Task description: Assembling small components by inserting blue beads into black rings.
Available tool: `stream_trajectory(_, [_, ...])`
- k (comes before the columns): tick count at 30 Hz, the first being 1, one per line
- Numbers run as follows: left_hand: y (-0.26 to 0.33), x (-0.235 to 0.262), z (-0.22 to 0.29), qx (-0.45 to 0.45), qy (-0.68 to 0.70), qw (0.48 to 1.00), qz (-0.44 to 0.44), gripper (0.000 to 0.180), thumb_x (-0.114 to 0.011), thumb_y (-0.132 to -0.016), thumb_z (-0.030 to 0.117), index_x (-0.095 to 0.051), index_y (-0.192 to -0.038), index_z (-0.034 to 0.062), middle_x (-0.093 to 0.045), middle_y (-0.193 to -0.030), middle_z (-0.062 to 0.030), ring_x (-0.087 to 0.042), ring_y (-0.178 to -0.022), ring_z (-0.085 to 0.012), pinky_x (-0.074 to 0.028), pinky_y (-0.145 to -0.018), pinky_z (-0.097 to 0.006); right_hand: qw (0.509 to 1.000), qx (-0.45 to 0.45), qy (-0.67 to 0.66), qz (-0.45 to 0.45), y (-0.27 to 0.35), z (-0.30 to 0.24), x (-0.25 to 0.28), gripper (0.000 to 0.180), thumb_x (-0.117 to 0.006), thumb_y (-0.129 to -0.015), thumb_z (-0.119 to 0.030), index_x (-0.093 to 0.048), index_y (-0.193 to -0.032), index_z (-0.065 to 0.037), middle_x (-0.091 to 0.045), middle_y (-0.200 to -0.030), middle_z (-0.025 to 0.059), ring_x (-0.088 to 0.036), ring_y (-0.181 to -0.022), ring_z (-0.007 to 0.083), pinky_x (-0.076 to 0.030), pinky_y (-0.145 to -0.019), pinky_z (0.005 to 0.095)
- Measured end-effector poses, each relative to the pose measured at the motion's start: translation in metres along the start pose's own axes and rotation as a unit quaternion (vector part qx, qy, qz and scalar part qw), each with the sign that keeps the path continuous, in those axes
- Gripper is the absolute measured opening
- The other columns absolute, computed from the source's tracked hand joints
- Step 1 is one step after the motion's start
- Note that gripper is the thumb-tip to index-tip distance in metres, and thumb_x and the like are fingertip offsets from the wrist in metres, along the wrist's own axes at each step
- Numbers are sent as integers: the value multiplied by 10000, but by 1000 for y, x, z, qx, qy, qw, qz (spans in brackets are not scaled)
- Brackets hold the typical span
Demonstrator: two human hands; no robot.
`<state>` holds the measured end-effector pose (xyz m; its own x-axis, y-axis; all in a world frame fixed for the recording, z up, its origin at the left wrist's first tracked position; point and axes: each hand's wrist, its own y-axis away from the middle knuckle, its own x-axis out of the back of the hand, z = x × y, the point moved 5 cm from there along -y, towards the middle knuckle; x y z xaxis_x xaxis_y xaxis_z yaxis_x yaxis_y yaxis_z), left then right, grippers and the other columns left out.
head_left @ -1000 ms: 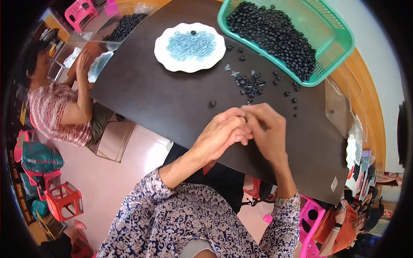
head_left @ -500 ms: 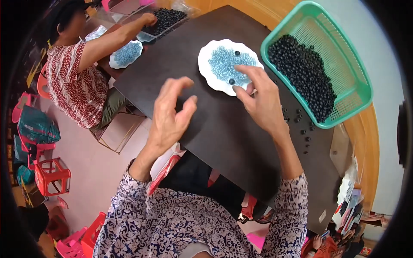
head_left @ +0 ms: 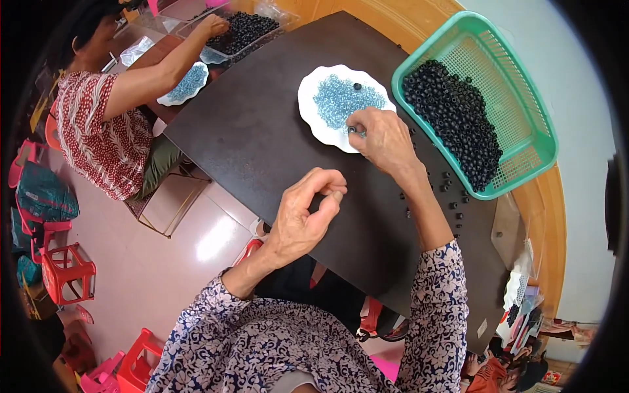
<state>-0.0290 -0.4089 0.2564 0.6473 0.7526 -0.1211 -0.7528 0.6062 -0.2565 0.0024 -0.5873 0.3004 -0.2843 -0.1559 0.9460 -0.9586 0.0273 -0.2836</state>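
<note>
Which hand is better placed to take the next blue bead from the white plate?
Probably the right hand: its fingertips already rest on the white plate at the edge of the blue beads. The left hand hovers curled over the dark table, away from the plate.

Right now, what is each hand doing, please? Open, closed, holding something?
Left hand: raised over the dark table, fingers curled, thumb meeting fingertip; contents cannot be told.
Right hand: fingertips pinching at the white plate of blue beads.

My left hand (head_left: pixel 303 219) is curled, thumb near my fingers. My right hand (head_left: pixel 383 137) reaches out ahead, fingertips pinched together.
</note>
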Motion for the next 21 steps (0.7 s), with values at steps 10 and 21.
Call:
stream_trajectory(10, [-25,-7,-14,113,140,984,9,148,-497,-953,80,-604,-1006,-6,-637,-895,-42,-588,-861,-92,-468,-792,-234,977,-28,-206,44,15,-5,30,188,-666,-700,-29,-611,-879,-10,-594,-726,62,-542,-643,156,-470,-648,268])
stream_trajectory(21, [-30,-36,-18,198,328,923,-47,238,-528,-985,187,-605,-1064,-24,-624,-896,-50,-589,-830,-115,-491,-798,-267,922,-68,-367,105,84,-21,48,207,-694,-721,15,-630,-915,-15,-618,-825,20,-538,-705,92,-459,-667,237])
